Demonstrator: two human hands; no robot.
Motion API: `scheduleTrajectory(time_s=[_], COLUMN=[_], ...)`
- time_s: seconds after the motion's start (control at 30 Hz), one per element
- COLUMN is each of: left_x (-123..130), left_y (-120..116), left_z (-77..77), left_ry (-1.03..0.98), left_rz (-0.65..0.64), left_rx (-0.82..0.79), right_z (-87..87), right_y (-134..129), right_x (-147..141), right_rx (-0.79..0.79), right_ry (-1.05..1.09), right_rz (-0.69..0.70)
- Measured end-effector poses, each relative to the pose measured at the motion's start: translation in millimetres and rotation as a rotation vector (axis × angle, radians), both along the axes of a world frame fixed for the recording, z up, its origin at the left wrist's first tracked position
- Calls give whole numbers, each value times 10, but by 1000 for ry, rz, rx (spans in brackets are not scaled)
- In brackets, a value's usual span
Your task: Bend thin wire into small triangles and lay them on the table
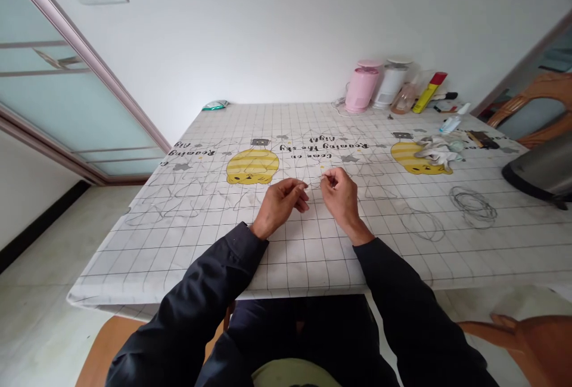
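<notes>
Centrally, left hand [277,202], right hand [341,195], each grip pinched, on what unclear, pinkish bottle [403,99] behind, contents indistinct

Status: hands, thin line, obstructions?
Left hand and right hand curled, close together, grip unclear. Loose line strewn across tablecloth, darker coil at right. Nothing bulky between hands.

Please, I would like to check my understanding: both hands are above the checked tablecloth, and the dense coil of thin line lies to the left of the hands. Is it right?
Not quite: the dense coil of thin line lies to the right of the hands, as the head view shows. The left hand and right hand are indeed above the checked tablecloth.
</notes>
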State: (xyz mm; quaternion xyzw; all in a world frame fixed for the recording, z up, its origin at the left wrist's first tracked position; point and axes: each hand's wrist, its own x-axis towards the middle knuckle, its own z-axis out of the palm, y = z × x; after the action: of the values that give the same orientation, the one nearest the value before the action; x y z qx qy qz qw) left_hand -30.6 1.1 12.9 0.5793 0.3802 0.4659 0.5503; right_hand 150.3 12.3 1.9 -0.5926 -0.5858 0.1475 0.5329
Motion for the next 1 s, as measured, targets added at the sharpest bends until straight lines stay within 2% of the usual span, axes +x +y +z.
scheduleTrajectory(time_s=[0.17, 0.27, 0.37, 0.5, 0.6, 0.7, 0.77, 0.9, 1.0], left_x=[-193, -239, -238, -231, -237, -230, -209, -141, -91], left_y=[129, 152, 128, 64, 38, 33, 25, -31, -67], left_z=[68, 86, 74, 26, -15, -50, -65, -91, -137], left_ry=[28, 29, 135, 414, 565, 665, 717, 812, 809], left_rz=[107, 116, 173, 318, 223, 144, 156, 301, 404], left_rx=[14, 20, 111, 527, 770, 824, 818, 808, 789], right_z=[109, 149, 146, 133, 142, 152, 156, 148, 134], right_y=[-72, -94, -73, -45, -59, -93, -119, -167, -189], right_x=[124, 171, 191, 201, 201, 175, 134, 26, -9], right_rx=[-149, -230, -236, -176, -187, -206, -197, -147, -100], right_ry=[14, 53, 145, 153, 132, 109, 91, 86, 123], right_rz=[375, 498, 467, 424, 431, 444, 455, 460, 458])
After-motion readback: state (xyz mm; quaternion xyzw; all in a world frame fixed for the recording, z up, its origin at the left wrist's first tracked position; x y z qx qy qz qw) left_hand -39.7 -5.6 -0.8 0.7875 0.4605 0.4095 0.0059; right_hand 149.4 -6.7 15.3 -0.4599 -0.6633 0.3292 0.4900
